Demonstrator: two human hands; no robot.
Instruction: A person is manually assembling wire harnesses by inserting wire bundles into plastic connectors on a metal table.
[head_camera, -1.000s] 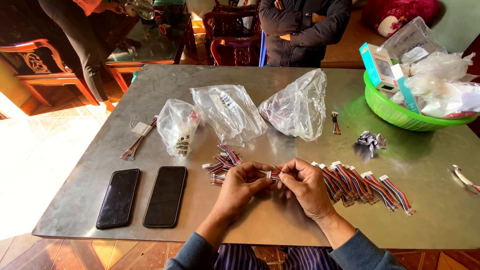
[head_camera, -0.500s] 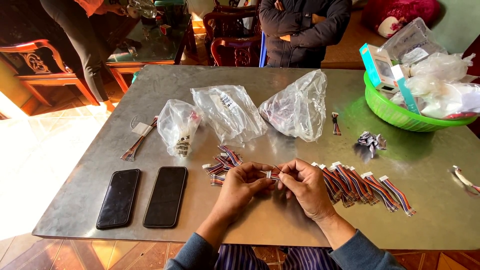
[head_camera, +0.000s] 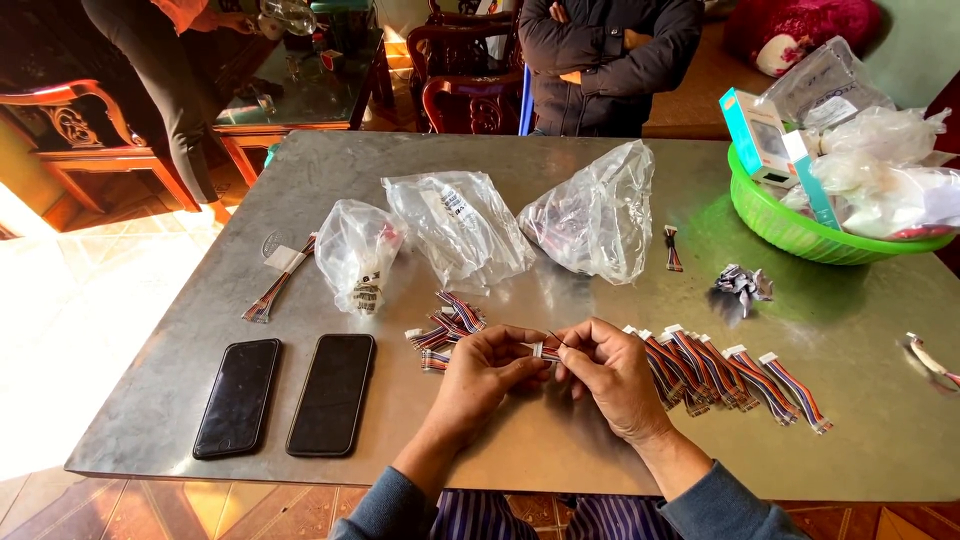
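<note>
Both hands are meeting low over the metal table (head_camera: 600, 455): left hand (head_camera: 487, 372) and right hand (head_camera: 612, 374) are pinching a small multicoloured wire connector (head_camera: 543, 350) between their fingertips. Finished wire bundles (head_camera: 735, 375) are lying in a row just right, two black phones (head_camera: 285, 396) sitting well left.
</note>
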